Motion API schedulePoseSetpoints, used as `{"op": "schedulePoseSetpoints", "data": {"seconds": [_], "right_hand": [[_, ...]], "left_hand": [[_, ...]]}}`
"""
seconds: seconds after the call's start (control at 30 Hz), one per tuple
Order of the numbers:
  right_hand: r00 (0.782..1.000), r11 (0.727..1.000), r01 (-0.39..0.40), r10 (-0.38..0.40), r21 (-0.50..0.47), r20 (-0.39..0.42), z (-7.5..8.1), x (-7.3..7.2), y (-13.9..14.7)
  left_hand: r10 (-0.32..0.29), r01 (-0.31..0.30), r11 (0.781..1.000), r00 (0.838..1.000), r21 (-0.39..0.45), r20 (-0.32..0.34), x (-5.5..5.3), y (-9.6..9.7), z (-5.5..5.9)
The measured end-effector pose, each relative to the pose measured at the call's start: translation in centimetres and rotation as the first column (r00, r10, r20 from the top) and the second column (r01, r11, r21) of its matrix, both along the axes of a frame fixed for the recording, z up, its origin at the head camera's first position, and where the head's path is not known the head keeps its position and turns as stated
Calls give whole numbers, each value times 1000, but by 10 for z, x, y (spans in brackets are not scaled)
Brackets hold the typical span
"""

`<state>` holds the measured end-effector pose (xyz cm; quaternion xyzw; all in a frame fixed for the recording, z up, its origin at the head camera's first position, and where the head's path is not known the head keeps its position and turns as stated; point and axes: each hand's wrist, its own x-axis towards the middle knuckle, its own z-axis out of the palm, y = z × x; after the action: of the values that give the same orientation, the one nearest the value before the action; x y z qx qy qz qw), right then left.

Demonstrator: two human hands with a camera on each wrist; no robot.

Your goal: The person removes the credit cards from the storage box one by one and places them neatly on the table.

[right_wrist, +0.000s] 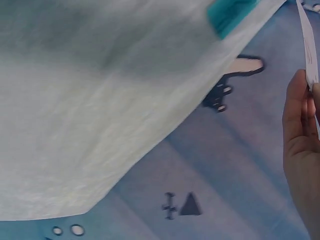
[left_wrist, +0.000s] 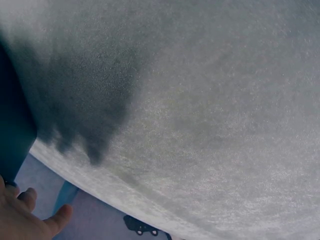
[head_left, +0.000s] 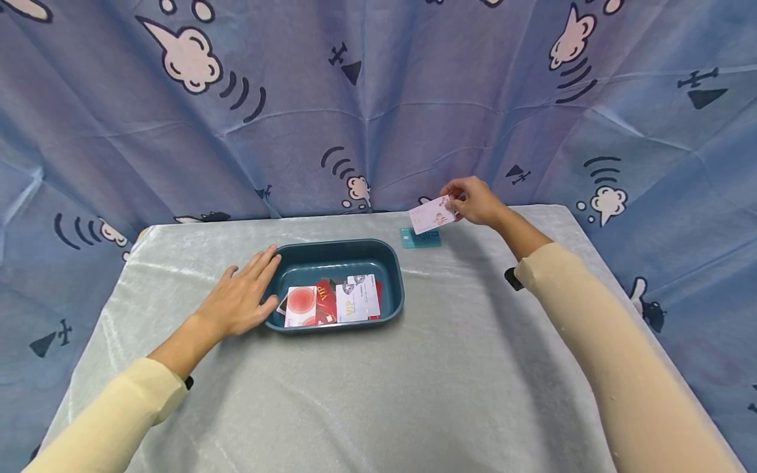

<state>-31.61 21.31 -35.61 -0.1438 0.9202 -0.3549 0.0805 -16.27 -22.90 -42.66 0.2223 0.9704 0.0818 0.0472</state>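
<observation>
Near the back of the table, my right hand (head_left: 475, 201) pinches a pale pink card (head_left: 432, 214) by its right end. In the right wrist view that card (right_wrist: 309, 47) shows nearly edge-on between thumb and fingers. Just below it in the head view, a teal card (head_left: 421, 239) lies on the cloth. My left hand (head_left: 241, 295) rests on the left rim of a dark teal tray (head_left: 393, 246), fingers extended. Inside the tray lie several cards: a white one with a red circle (head_left: 301, 303), red VIP cards (head_left: 324, 295) and white cards (head_left: 359, 299), partly overlapping.
A pale grey cloth (head_left: 367, 394) covers the table. Behind and at both sides hangs a blue patterned curtain (head_left: 414, 98), close to the table's back edge.
</observation>
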Motion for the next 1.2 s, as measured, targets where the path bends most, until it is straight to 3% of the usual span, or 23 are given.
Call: {"op": "schedulePoseSetpoints", "data": {"seconds": [0.33,0.67,1.0,1.2], "right_hand": [[994,995,102,-102,3,45,-17,-3,36],[968,974,227,-225,-1,115,-28,-1,59],[967,974,226,-223,-5,125,-43,-1,64],[971,972,223,-228,78,67,-54,1,68]], "left_hand": [[1,-1,1000,1000,-2,-2,0,-1,1],[3,-3,1000,1000,-12,-5,-1,-1,3],[4,-4,1000,1000,-12,1,0,-1,2],[8,-8,1000,1000,-15,10,1,1,1]]}}
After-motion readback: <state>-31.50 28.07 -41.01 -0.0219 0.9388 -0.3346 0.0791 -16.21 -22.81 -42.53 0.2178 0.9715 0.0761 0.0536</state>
